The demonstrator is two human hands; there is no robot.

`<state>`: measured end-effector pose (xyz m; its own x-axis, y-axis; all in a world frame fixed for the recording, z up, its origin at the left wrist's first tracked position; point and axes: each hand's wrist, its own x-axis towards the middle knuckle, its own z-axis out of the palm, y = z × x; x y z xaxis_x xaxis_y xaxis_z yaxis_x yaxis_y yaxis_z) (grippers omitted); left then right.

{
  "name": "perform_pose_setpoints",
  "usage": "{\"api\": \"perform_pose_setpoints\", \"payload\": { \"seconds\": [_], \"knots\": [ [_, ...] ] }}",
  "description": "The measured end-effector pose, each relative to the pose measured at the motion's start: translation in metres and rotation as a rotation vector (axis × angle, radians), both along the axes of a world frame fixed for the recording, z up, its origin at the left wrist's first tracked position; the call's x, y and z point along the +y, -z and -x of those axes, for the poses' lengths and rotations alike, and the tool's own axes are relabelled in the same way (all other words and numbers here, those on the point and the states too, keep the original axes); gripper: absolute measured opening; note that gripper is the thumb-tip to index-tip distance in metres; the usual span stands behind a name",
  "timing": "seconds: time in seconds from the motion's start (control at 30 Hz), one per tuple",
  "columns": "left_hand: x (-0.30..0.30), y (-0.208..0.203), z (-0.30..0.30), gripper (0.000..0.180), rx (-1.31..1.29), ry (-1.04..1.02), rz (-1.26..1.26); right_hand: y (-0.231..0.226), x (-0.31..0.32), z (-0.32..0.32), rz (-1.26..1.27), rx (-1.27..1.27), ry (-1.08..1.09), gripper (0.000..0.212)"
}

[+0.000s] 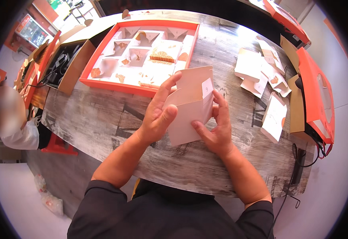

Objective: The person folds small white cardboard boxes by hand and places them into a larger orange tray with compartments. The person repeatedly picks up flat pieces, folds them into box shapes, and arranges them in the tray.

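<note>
Over the near tabletop: one white carton, held in two hands

White carton (pixel 186 123): one, tilted, upper panels raised, small printed mark on its right panel; located in front of the person, above the tabletop (pixel 182 169).
Left hand (pixel 155 117): grip loosely spread, holding the carton's left side, thumb apart from fingers.
Right hand (pixel 218 131): grip closed on the carton's right side, thumb on the near face, fingers at the far edge.
Orange-walled tray (pixel 116 86): one, beyond the left hand, bearing white boxes with orange patterns, several open.
Cluster of small white cartons (pixel 247 65): to the right, overlapping.
Single white box (pixel 274 117): just below the cluster.
Orange box (pixel 317 97): right edge of the tabletop.
Brown cardboard box (pixel 78 67): left of the tray, dark items inside.
</note>
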<state>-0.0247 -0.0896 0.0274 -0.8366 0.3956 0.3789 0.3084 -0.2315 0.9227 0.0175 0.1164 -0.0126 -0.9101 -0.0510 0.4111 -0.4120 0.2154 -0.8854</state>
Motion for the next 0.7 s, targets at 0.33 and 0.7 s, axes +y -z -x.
{"api": "perform_pose_setpoints", "payload": {
  "seconds": [0.33,0.7],
  "knots": [
    [0.01,0.015,0.003,0.091,-0.166,0.252,-0.229,-0.014,0.005,0.002,0.578,-0.141,-0.054,0.081],
    [0.015,0.017,0.0,0.067,-0.127,0.203,-0.2,-0.011,0.0,0.002,0.51,-0.092,-0.09,0.077]
  ]
}}
